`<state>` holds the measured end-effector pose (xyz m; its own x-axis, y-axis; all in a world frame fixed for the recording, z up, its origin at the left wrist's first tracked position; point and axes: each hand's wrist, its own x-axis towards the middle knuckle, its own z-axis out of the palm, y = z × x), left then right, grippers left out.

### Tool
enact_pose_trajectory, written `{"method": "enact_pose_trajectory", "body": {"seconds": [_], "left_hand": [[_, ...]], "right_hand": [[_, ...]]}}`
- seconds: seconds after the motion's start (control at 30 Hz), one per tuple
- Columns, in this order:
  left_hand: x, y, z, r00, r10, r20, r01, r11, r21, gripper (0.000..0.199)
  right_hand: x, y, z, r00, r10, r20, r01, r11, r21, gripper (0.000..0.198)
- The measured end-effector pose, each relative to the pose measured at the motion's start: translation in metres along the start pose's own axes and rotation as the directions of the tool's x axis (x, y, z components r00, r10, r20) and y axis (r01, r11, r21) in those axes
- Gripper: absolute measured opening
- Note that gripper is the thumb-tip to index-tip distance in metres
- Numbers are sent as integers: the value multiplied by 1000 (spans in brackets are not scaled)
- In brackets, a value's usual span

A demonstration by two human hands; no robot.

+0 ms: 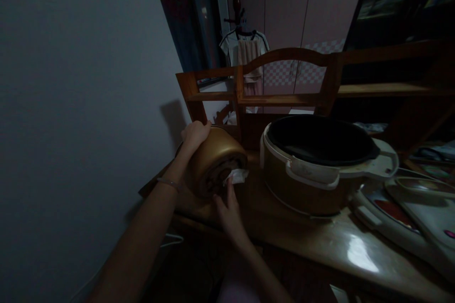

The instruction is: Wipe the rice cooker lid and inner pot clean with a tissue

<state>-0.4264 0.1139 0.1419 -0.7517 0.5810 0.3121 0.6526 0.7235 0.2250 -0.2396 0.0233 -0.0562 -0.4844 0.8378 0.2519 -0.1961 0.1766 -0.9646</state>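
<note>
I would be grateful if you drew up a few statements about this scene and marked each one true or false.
1. The gold pot is tipped, with its underside partly in view. True.
2. The right hand touches a white tissue at the pot's underside. True.
3. The large cooker has a lid on. False: its top is open, showing a black interior.
4. The left hand is on the cooker's handle. False: it is on the gold pot's upper edge.
5. The cooker stands to the right of the gold pot. True.
6. The bracelet is on the right wrist. False: it is on the left.
</note>
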Motion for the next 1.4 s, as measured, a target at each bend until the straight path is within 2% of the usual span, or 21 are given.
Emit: {"method": "enact_pose_trajectory", "body": {"seconds": [0.13,0.2,0.3,0.43,0.6,0.7,0.87,0.97,1.07,1.13,1.27,1.4], "left_hand": [[1,-2,1,1000,-2,-5,2,1000,0,70],[1,-2,1,1000,5,-2,-5,1000,-3,69],[1,-3,1,1000,16,0,-16,1000,-9,69],[1,-4,1,1000,21,-11,-21,1000,-12,68],[-1,-4,0,1000,8,-10,-8,1000,-17,69],[-3,-4,-1,1000,6,-10,-6,1000,-21,70],[-3,-2,-3,1000,9,0,-9,1000,-21,70],[-4,-2,-4,1000,12,6,-12,1000,-20,69],[-4,-2,-4,1000,10,6,-10,1000,-19,69],[-4,-2,-4,1000,6,6,-6,1000,-18,69],[-5,-2,-5,1000,-1,11,1,1000,-15,68],[-6,-1,-6,1000,9,6,-9,1000,-13,67]], "right_hand": [[19,-12,-5,998,-36,-56,34,999,-41,79],[23,-25,-7,993,-102,-58,98,993,-62,74],[20,-47,-6,972,-235,-15,232,965,-122,70],[10,-66,3,951,-301,66,308,928,-210,75],[-8,-53,12,917,-352,188,397,851,-342,79],[-21,-42,14,904,-341,258,421,817,-394,81],[-41,-22,18,898,-305,318,431,757,-491,66],[-46,-1,20,917,-284,278,393,753,-528,58],[-42,18,21,960,-220,174,279,810,-516,70],[-35,25,20,972,-203,115,233,852,-469,78],[-18,21,18,971,-237,40,234,895,-381,82],[-5,5,17,981,-193,2,183,924,-336,79]]}}
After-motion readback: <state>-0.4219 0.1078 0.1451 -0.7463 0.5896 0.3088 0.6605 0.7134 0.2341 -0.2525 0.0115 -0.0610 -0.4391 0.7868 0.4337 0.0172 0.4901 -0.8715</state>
